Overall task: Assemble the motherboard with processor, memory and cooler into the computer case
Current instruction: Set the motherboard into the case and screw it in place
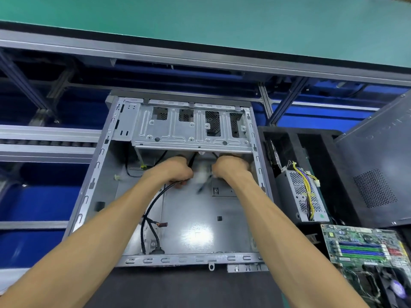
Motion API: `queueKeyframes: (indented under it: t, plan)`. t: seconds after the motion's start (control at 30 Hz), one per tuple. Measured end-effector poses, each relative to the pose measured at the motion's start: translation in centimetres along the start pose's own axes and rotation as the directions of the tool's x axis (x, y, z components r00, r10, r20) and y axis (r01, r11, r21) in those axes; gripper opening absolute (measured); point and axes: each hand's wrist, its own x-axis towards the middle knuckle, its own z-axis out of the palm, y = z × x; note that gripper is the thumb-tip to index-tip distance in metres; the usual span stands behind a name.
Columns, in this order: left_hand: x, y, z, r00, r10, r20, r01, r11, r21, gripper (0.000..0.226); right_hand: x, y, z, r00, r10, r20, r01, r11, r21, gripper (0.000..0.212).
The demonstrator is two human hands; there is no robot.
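Note:
The open grey computer case (93, 185) lies on its side in front of me, its floor bare. Both my hands reach in under the drive cage (191, 127). My left hand (175, 170) grips a bundle of black cables (155, 203) that run down to the case's near edge. My right hand (231, 167) is curled around a blurred white and black cable end (203, 176) between the hands. The green motherboard (364, 247) with memory sticks and a cooler fan (398, 287) lies outside the case at the lower right.
A power supply (304, 194) with yellow wires sits in a black foam tray (333, 174) right of the case. The dark side panel (378, 170) leans at far right. A conveyor frame (44, 141) and a green bench top (200, 23) lie beyond.

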Motion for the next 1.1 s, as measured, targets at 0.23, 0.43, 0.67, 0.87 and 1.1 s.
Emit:
queueKeyframes:
  t: [0.23, 0.43, 0.67, 0.87, 1.1]
  plan:
    - [0.3, -0.8, -0.1, 0.971, -0.063, -0.230, 0.134, 0.941, 0.311, 0.044, -0.3, -0.2, 1.6, 0.977, -0.138, -0.164, 0.166, 0.972, 0.166, 0.035]
    - [0.3, -1.0, 0.2, 0.981, -0.060, -0.184, 0.123, 0.927, 0.355, 0.042, -0.1, -0.8, 1.4, 0.980, -0.174, -0.100, 0.184, 0.978, 0.100, 0.032]
    - [-1.2, -1.2, -1.3, 0.991, 0.009, -0.130, 0.000, 0.997, 0.073, 0.030, -0.1, -1.3, 1.8, 0.953, -0.237, -0.188, 0.273, 0.942, 0.197, 0.029]
    - [-3.7, 1.0, -0.6, 0.970, 0.217, -0.113, -0.232, 0.962, -0.145, 0.029, 0.1, -1.8, 1.7, 0.969, -0.229, -0.095, 0.248, 0.883, 0.400, 0.044]
    - [-4.5, 0.9, -1.4, 0.989, 0.146, -0.036, -0.147, 0.888, -0.435, 0.026, 0.9, -1.4, 1.0, 0.982, -0.190, 0.009, 0.167, 0.888, 0.429, 0.023]
